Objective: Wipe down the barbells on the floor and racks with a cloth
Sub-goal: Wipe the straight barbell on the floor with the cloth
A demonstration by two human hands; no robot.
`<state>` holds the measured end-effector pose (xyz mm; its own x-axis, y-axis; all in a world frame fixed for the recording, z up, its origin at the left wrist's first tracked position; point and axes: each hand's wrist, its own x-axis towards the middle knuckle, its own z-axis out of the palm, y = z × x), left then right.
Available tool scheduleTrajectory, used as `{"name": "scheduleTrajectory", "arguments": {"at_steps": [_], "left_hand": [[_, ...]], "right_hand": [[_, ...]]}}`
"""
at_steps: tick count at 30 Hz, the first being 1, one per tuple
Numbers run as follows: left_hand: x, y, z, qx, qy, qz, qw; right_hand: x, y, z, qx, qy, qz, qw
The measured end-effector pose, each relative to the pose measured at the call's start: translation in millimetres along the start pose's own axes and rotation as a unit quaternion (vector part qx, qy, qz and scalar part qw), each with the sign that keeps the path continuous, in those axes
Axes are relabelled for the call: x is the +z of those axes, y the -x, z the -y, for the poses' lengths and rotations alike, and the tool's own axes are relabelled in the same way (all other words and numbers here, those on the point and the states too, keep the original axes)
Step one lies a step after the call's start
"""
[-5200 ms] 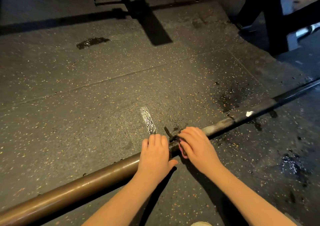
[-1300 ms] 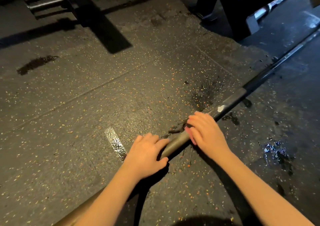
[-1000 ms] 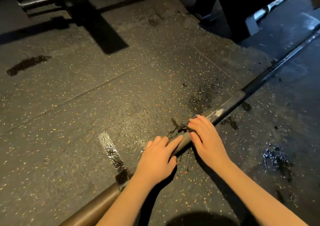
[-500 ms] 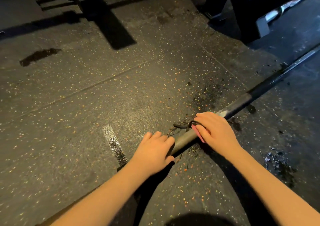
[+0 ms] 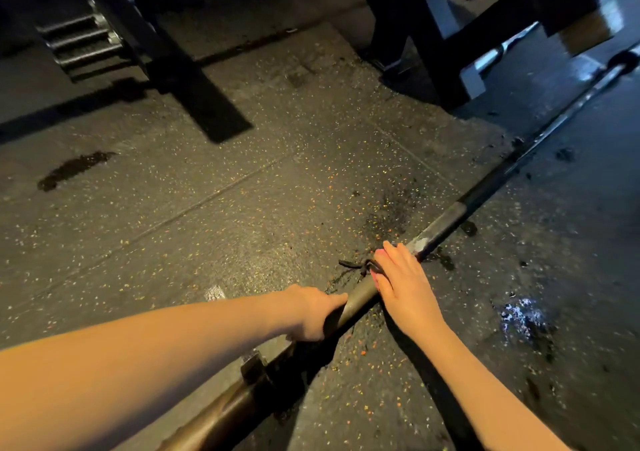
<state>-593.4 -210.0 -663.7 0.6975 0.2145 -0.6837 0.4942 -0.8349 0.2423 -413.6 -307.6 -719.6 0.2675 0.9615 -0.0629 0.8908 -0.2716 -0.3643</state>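
Gripping barbell [image 5: 446,221], left hand [image 5: 308,315], cloth [image 5: 375,279] under right hand [image 5: 403,286]

the left hand [image 5: 311,315] and the right hand [image 5: 403,284] are bare, and behind each wrist a bare forearm runs back to the picture's edge; the left forearm [image 5: 138,364] looms wide, close to the camera, the right forearm [image 5: 485,381] looks slimmer, with slender fingers ahead of its rounded knuckles

Dim speckled rubber floor [image 5: 207,208], dark wet patches [image 5: 72,168], black equipment frames [image 5: 180,80] beyond
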Motion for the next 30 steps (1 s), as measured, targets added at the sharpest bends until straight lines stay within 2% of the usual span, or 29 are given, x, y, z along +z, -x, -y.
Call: {"name": "scheduleTrajectory", "arguments": {"at_steps": [2,3,7,9,11,13,17,19,21,23,27,30], "left_hand": [[2.5,1.5,3.3,0.011,0.000,-0.008,1.000],[6.6,2.4,4.9,0.009,0.003,-0.021,1.000],[35.1,2.6,12.4,-0.008,0.076,-0.094,0.993],[48.9,4.6,14.8,-0.013,0.121,-0.128,0.984],[60.2,9.3,15.5,-0.015,0.174,-0.169,0.970],[69.5,14.6,13.8,-0.016,0.221,-0.204,0.954],[81.5,21.3,9.5,-0.023,0.238,-0.256,0.937],[83.7,21.4,8.3,-0.029,0.237,-0.265,0.934],[85.2,20.0,7.7,-0.035,0.238,-0.264,0.934],[86.5,19.2,7.9,-0.042,0.245,-0.269,0.931],[85.3,21.9,7.4,-0.067,0.260,-0.282,0.921],[81.5,25.5,6.3,-0.084,0.241,-0.280,0.925]], "right_hand": [[10.6,6.9,21.4,0.023,-0.020,-0.013,0.999],[14.1,11.9,30.5,0.003,-0.024,-0.017,1.000],[-4.8,21.5,30.1,-0.156,0.080,0.019,0.984],[-13.8,10.9,18.8,-0.131,0.136,0.022,0.982],[-8.6,6.7,26.9,-0.041,0.105,0.036,0.993],[3.7,14.9,47.6,-0.012,0.073,0.038,0.997],[-8.3,34.2,67.5,-0.123,0.074,0.109,0.984],[-19.3,28.2,61.8,-0.163,0.115,0.104,0.974],[-22.4,20.6,47.3,-0.173,0.155,0.077,0.970],[-26.1,9.5,29.9,-0.146,0.167,0.059,0.973],[-4.7,5.3,19.3,-0.084,0.067,0.032,0.994],[7.4,13.3,25.2,-0.166,0.028,0.048,0.985]]}}
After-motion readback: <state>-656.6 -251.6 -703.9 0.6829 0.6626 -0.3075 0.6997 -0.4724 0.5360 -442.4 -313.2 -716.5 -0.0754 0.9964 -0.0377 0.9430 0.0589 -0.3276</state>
